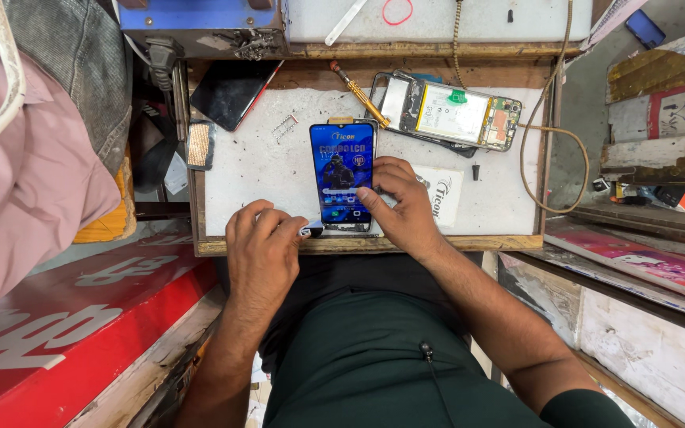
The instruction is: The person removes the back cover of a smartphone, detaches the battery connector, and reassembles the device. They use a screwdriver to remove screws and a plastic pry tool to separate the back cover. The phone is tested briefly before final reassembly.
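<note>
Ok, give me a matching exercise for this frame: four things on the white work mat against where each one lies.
Things:
1. blue-screened phone display
2. opened phone with white battery
3. brass-tipped screwdriver
4. dark flat panel

Places:
A. mat's far left corner
B. under the right hand
C. far right of the mat
D. between the two phones, slanted

Pairs: 1-B, 2-C, 3-D, 4-A

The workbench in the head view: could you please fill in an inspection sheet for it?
Surface: white worktop in a wooden frame, scuffed.
Job's things: blue-fronted phone screen, flat, centre.
Clutter: opened phone, screwdriver, dark panel, printed white packet.
Grips: left hand pinches a small black-and-white piece at the screen's lower corner; right hand rests on its right edge.
Cables: tan wire loops at right.
Surroundings: red sign board, left.
</note>
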### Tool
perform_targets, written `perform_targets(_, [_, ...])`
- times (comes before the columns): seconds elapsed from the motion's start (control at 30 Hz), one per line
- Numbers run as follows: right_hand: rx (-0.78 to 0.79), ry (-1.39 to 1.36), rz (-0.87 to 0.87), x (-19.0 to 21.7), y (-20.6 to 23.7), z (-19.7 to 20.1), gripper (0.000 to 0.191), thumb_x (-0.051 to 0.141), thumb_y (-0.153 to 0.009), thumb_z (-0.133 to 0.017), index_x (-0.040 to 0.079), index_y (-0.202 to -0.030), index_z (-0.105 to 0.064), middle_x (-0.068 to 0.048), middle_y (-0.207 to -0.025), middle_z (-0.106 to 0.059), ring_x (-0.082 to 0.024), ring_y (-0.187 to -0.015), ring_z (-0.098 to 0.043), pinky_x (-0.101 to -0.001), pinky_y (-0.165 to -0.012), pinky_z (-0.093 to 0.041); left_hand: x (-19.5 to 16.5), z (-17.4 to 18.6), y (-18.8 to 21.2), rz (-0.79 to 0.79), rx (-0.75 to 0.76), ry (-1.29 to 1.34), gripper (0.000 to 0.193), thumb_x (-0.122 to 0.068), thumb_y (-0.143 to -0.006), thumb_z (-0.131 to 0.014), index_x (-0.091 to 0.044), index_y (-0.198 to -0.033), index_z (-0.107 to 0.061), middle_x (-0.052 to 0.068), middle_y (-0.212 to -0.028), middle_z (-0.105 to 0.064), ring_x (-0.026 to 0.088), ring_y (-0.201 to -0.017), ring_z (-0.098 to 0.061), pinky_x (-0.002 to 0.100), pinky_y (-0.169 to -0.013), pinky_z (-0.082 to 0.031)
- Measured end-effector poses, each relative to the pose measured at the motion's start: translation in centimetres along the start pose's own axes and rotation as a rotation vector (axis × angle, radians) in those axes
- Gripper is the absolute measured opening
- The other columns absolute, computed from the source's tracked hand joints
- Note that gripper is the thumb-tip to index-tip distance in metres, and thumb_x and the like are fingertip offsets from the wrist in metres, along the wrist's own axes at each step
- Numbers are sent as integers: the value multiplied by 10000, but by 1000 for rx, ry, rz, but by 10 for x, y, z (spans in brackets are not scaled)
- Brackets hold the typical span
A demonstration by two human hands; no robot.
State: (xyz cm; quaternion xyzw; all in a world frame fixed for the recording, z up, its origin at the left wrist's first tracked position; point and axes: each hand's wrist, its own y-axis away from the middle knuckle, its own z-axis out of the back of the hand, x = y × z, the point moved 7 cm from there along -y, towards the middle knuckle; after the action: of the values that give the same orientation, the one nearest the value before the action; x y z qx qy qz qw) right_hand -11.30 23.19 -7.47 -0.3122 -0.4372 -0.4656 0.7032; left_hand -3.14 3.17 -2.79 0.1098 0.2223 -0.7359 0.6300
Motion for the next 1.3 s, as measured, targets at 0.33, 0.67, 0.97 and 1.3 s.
perform_targets(0.33, [-2, -18, -1, 1, 1, -2, 207, 244, -1007, -701, 42, -1003, -747, -85, -1072, -742, -263, -1290, -569, -398, -1099, -460, 24, 7, 11, 222, 34, 240, 232, -159, -927, -753, -48, -1126, -708, 133, -990, -745, 311, -894, -723, 436, -792, -573])
perform_targets(0.67, [1, -46, -6, 1, 3, -3, 195, 234, -1019, -686, 47, -1007, -741, -80, -1063, -732, -263, -1296, -563, -386, -1071, -492, 24, 0, 15, 234, -36, 297, 181, -178, -960, -739, -44, -1076, -699, 123, -964, -746, 268, -888, -739, 378, -751, -593])
perform_targets(0.97, [-2, -56, 16, 4, 1, 0, 191, 220, -1015, -688, 36, -1002, -737, -87, -1061, -734, -259, -1287, -569, -377, -1063, -492, 33, 4, 14, 401, 74, 476, 285, -185, -912, -765, -65, -1166, -714, 118, -983, -736, 227, -782, -734, 338, -677, -582])
perform_targets(1.3, [-4, -35, 20, 1, 1, -3, 207, 237, -1021, -682, 39, -1020, -741, -87, -1078, -734, -263, -1302, -562, -388, -1069, -494, 10, -8, 11, 190, -43, 312, 203, -174, -891, -798, -61, -1051, -747, 73, -1016, -716, 264, -947, -653, 381, -797, -551])
